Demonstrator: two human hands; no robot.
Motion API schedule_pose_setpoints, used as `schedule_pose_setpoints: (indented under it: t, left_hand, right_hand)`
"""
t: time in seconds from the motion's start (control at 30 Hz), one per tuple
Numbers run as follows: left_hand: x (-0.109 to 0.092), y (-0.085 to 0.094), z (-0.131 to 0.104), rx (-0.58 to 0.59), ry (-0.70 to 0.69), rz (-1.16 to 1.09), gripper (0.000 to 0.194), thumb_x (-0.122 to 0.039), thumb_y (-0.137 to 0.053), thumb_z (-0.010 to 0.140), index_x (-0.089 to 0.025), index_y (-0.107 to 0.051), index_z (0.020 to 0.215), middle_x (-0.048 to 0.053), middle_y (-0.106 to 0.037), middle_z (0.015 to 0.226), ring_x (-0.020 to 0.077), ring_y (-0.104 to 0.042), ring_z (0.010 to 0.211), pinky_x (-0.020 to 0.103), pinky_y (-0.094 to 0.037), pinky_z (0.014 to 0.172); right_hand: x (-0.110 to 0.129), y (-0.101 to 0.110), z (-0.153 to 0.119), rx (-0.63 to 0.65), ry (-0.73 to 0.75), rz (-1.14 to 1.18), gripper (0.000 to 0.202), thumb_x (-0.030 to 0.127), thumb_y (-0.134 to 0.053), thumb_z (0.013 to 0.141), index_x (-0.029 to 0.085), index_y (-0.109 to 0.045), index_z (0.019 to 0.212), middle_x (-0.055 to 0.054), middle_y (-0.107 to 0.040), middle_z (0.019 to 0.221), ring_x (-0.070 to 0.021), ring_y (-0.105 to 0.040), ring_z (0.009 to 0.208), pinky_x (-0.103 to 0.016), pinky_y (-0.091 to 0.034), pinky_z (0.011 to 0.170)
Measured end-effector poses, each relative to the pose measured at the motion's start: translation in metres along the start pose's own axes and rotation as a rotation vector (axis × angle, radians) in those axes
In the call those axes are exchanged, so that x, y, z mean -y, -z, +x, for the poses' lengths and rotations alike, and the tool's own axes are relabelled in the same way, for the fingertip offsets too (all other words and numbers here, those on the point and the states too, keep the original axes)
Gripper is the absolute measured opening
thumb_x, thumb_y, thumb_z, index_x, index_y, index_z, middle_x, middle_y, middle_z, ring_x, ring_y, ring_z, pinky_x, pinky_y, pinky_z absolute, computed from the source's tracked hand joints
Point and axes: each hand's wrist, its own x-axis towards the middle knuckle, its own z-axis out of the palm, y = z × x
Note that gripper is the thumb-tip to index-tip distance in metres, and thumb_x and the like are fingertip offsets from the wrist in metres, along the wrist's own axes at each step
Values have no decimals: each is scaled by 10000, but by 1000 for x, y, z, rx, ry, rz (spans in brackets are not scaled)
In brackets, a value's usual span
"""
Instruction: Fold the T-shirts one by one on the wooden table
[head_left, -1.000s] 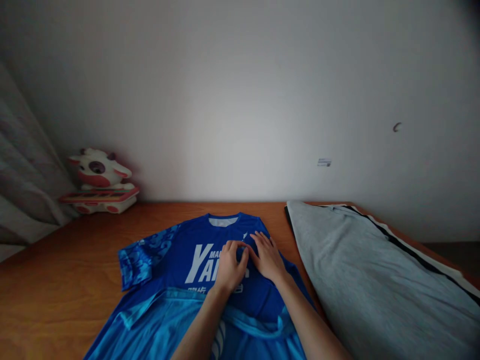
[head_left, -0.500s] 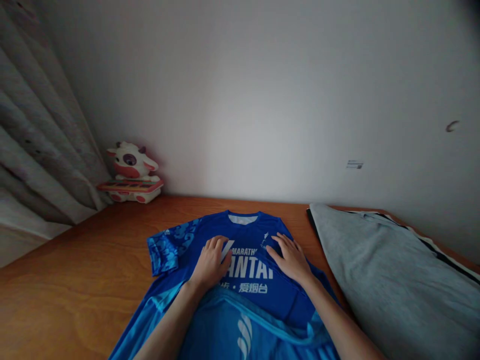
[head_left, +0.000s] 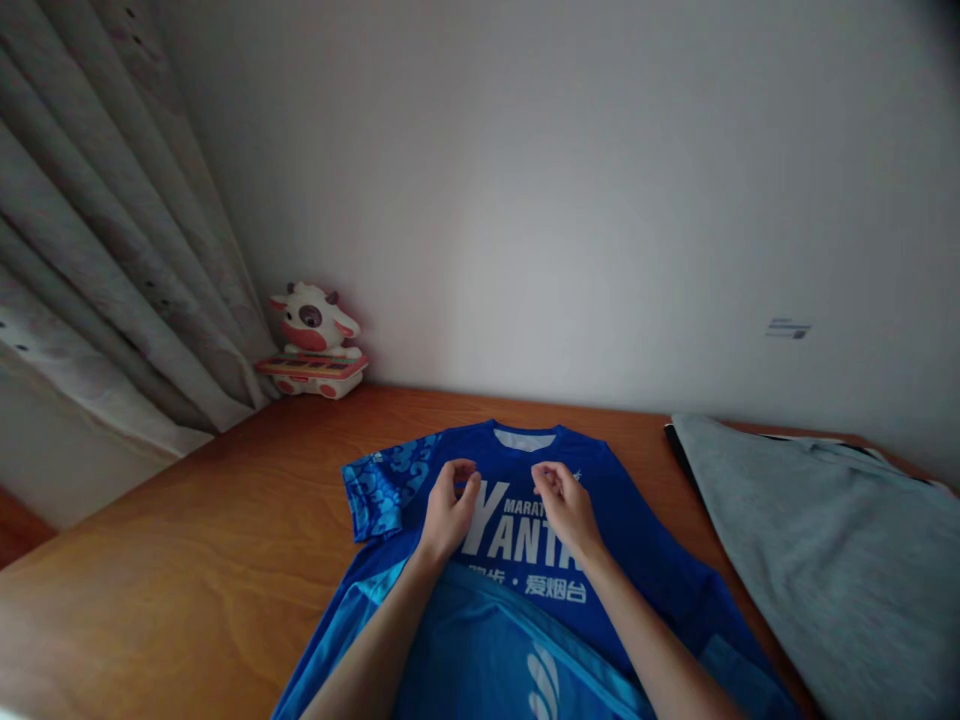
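The left hand (head_left: 450, 510) is hovering over or just resting on the blue shirt (head_left: 637, 530), its thumb and curled fingers parted and gripping nothing. The right hand (head_left: 568, 508) is curling its fingers inward by the white lettering, well apart from the other; from where I'm standing I can't quite tell whether it is pinching any fabric. The shirt is lying front up on the wooden table (head_left: 225, 540), neckline toward the wall (head_left: 562, 200), its patterned sleeve (head_left: 386, 490) spreading out to the left. Lighter blue fabric (head_left: 472, 640) is covering its lower part. Grey cloth (head_left: 817, 530) is lying to the right. Farther back, a cow toy (head_left: 313, 335) is sitting near the curtain (head_left: 112, 200), and a small label (head_left: 787, 328) is showing on the wall.
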Motion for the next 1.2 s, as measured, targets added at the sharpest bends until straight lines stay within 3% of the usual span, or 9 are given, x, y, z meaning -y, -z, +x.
schedule_pose_setpoints:
  t: [0.33, 0.43, 0.57, 0.67, 0.77, 0.83, 0.97, 1.07, 1.2]
  left_hand:
    - [-11, -1, -2, -55, 119, -206, 349, -502, -661, 805, -212, -623, 996, 60, -681, 997, 191, -651, 930, 314, -543, 793]
    - [-22, 10, 3, -82, 168, -275, 450, -577, -655, 768, -214, -610, 1031, 60, -691, 1009, 181, -670, 890, 312, -548, 774]
    - [-24, 57, 24, -202, 254, -240, 540, -677, -530, 763, -220, -587, 1045, 42, -688, 980, 153, -662, 795, 307, -540, 734]
    - [-14, 107, 40, -276, 352, -28, 563, -654, -639, 644, -200, -601, 974, 40, -680, 877, 182, -650, 759, 311, -517, 681]
    - [0, 147, 47, -331, 437, 276, 476, -570, -724, 562, -201, -607, 839, 99, -692, 911, 314, -648, 982, 412, -510, 815]
    - [8, 160, 47, -369, 487, 473, 432, -539, -741, 548, -198, -605, 775, 193, -676, 1065, 451, -534, 1206, 547, -437, 952]
    - [23, 158, 41, -417, 528, 724, 478, -583, -696, 613, -165, -658, 841, 308, -530, 1341, 578, -309, 1363, 714, -271, 1022]
    - [29, 151, 45, -385, 516, 774, 392, -549, -680, 656, -192, -679, 819, 262, -614, 1254, 545, -408, 1312, 683, -334, 990]
    - [26, 148, 59, -293, 453, 756, 220, -458, -660, 685, -244, -621, 659, 135, -731, 889, 430, -630, 1082, 521, -478, 896]
  right_hand:
    - [-10, 6, -7, 33, -55, 257, 530, 727, -558, 825, 209, -630, 913, -7, -588, 645, -191, -558, 593, -279, -426, 533]
    - [-12, 6, -6, 29, -81, 291, 508, 714, -553, 832, 216, -613, 914, -6, -585, 647, -191, -548, 585, -277, -411, 520]
    - [-13, 6, -5, 62, -88, 320, 499, 708, -560, 829, 218, -605, 916, -2, -580, 645, -177, -515, 547, -270, -389, 486]
    - [-13, 7, -5, 60, -115, 351, 485, 694, -567, 833, 218, -604, 915, -3, -587, 662, -174, -519, 552, -267, -395, 484]
    - [-14, 7, -5, 51, -124, 369, 456, 669, -562, 852, 219, -604, 902, 5, -585, 659, -168, -521, 549, -265, -397, 492]
    - [-16, 6, -4, 50, -110, 368, 442, 655, -566, 859, 216, -607, 893, 5, -593, 659, -166, -532, 555, -267, -412, 514]
    - [-19, 5, -4, 36, -97, 370, 442, 645, -562, 873, 208, -620, 891, -4, -612, 659, -170, -556, 564, -266, -429, 523]
    - [-19, 5, -3, 32, -85, 368, 460, 661, -558, 870, 206, -624, 889, -17, -626, 661, -180, -569, 574, -270, -435, 523]
    - [-18, 6, -1, 33, -77, 368, 467, 670, -558, 864, 209, -623, 899, -20, -638, 658, -179, -566, 564, -270, -427, 520]
